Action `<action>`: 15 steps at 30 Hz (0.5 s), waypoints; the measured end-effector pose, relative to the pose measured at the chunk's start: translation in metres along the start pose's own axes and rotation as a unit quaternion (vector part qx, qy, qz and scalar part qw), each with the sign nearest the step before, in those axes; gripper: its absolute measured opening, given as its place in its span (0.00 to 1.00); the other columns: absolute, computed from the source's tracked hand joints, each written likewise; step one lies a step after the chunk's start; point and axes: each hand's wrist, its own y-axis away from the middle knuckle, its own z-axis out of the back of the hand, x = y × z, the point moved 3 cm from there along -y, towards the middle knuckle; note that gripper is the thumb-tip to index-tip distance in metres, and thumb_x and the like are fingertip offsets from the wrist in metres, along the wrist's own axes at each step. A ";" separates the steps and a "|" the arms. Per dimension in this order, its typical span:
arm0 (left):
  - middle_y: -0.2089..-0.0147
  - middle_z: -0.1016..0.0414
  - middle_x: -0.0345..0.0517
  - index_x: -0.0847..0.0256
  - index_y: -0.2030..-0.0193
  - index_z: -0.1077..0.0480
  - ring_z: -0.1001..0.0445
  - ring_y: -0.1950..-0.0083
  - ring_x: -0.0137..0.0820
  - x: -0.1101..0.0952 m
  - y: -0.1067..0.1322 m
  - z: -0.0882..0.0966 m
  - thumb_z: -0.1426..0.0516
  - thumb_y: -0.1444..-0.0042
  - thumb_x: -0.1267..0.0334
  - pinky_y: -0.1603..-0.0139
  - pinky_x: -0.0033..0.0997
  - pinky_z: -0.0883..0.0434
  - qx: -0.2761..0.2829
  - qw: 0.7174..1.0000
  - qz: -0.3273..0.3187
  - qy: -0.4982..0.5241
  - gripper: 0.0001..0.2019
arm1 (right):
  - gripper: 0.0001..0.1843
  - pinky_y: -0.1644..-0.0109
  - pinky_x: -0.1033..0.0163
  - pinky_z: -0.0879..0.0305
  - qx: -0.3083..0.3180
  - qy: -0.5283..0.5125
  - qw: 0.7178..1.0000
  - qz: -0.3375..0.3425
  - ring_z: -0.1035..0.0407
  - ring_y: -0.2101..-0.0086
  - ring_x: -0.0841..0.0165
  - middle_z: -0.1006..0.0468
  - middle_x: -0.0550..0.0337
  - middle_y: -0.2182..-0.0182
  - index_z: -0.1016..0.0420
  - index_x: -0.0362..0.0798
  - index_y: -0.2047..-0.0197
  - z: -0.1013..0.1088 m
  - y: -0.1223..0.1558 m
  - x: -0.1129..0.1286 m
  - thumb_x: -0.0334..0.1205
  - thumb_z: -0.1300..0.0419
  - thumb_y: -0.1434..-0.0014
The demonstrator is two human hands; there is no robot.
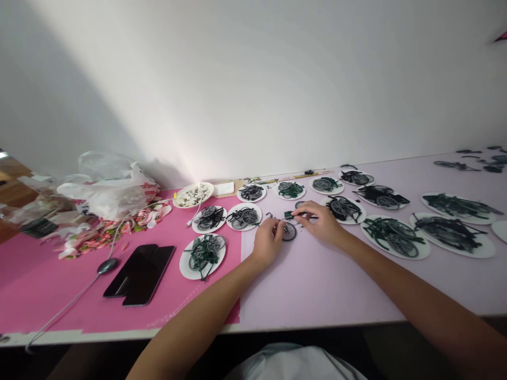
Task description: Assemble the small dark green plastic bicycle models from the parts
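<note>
"Head view, looking down at a pink-and-lilac tabletop point(328, 295). Holding what, on the right?"

"Pinching a small green piece point(289, 215) in the right hand point(322, 224). Clamped between thumb and forefinger, jutting out leftward past the fingertips."

"And on the left?"

"Curled in at the left hand point(268, 241), with thumb and fingers close together beside a spoked wheel point(290, 232). Cannot tell whether clamped on the rim, on some thinner part, or merely resting there. Too small to make out."

"Lying along which line, with that green piece?"

"Running roughly left to right, along the length of the tabletop, judging by the little showing. Set between the two hands, aimed toward the left one."

"And from there to the wheel?"

"Down toward the near edge, just beside the green piece. Close against the left fingers, so nearer to the left hand than to the right. Cannot tell if touching the piece."

"Showing anything farther out?"

"Only part of a second wheel point(300, 204), beyond the right fingertips on the wall side. Flanked by white plates of dark parts: one to the left point(234, 225), another to the right point(359, 219)."

"Hinging on what, by judgement?"

"On that narrow offset, green piece to wheel, with one hand at each."
</note>
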 end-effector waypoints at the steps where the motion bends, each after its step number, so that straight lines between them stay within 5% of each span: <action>1: 0.69 0.28 0.43 0.60 0.68 0.29 0.31 0.66 0.31 0.000 0.000 0.000 0.48 0.30 0.56 0.62 0.31 0.35 0.001 1.000 0.001 0.002 0.16 | 0.08 0.64 0.59 0.25 -0.001 -0.001 1.000 0.001 0.25 0.61 0.62 0.20 0.53 0.62 0.19 0.52 0.58 0.000 0.000 0.000 0.43 0.39 0.35; 15: 0.68 0.27 0.43 0.59 0.67 0.29 0.29 0.66 0.31 0.001 0.000 0.000 0.47 0.30 0.56 0.61 0.32 0.35 0.002 1.000 -0.001 -0.007 0.15 | 0.09 0.62 0.60 0.25 0.004 0.000 1.000 -0.010 0.24 0.60 0.62 0.19 0.53 0.61 0.18 0.52 0.58 -0.001 0.000 -0.003 0.44 0.38 0.35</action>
